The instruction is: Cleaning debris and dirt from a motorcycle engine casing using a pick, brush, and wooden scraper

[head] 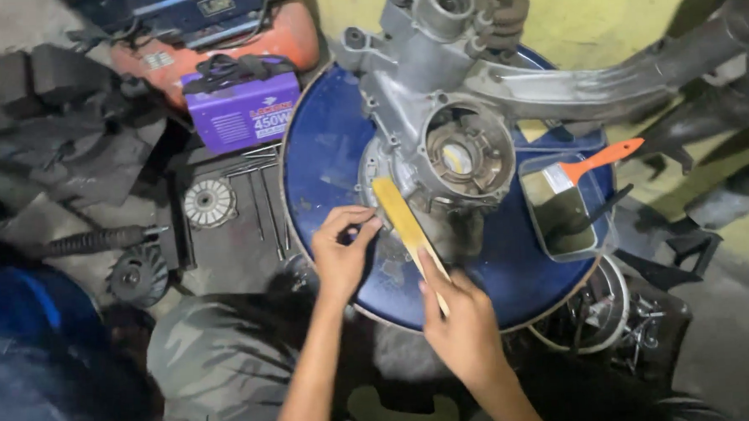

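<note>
While I look down, my right hand (462, 320) is closed around the bottom end of a flat yellow stick (407, 228). The stick points up and to the left, and its top end touches the big grey engine case (462, 106). My left hand (342, 250) is just beside the stick. Its fingers (360, 230) are curled in and pinched together near the top of the stick, but I cannot tell if they hold something small.

The engine case lies on a round blue tabletop (326, 154). It has a round hole in the middle with metal parts inside. A long grey arm of the case sticks out to the right, past the edge of the tabletop.

On the right side of the tabletop sits a small box-shaped tub (560, 219) with dark liquid in it. A brush with an orange handle (601, 160) leans in the tub.

On the floor to the left there is a purple box machine (244, 111) with a black strap on top. Near it lie a round grey metal wheel with fins (209, 202) and a black spring part (90, 241)
</note>
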